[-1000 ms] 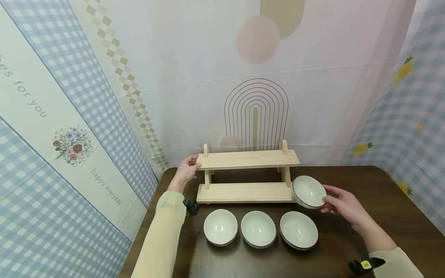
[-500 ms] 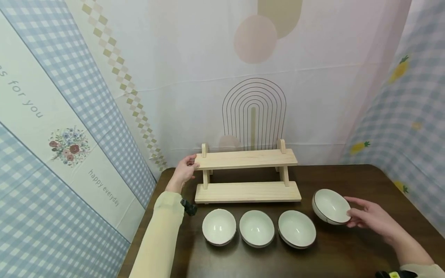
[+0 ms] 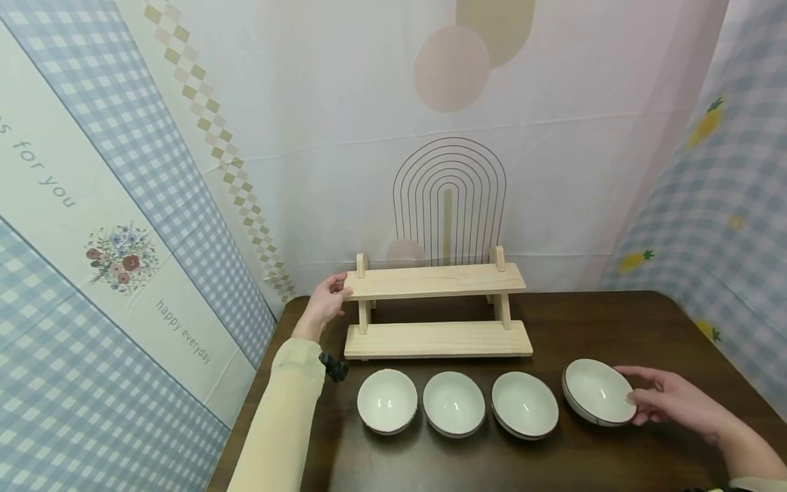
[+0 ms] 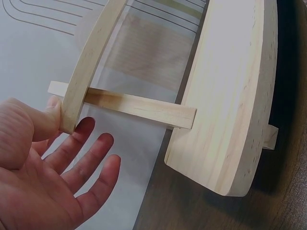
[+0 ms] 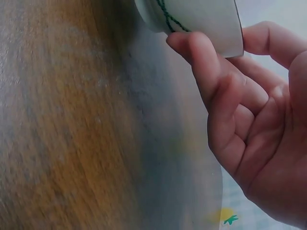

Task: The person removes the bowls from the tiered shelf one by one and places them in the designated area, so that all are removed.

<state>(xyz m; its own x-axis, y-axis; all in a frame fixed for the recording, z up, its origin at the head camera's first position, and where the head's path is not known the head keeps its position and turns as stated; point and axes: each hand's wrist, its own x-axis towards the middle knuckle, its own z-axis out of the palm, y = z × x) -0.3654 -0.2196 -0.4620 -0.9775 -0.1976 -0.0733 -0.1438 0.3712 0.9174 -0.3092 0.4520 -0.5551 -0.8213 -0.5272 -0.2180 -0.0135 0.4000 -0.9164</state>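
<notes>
My right hand (image 3: pixel 679 403) pinches the rim of a white bowl (image 3: pixel 598 391), thumb on one side and fingers under it. The bowl tilts a little, at the right end of a row of bowls. In the right wrist view its outer wall (image 5: pixel 201 21) carries a green line pattern. On the left, my left hand (image 3: pixel 326 301) pinches the left end of the upper board of a two-tier wooden shelf (image 3: pixel 436 281). The left wrist view shows the thumb and index finger at that board's end, the other fingers (image 4: pixel 88 172) spread loosely below.
Three more white bowls stand in a row before the shelf: a left one (image 3: pixel 387 402), a middle one (image 3: pixel 453 404) and a right one (image 3: pixel 525 405). All are on a dark wooden table (image 3: pixel 479 465). A patterned cloth (image 3: pixel 344 191) hangs behind.
My right hand has carried the bowl from beside the shelf's lower board to the right and toward me, lining it up with the other bowls. My left hand stays on the shelf.
</notes>
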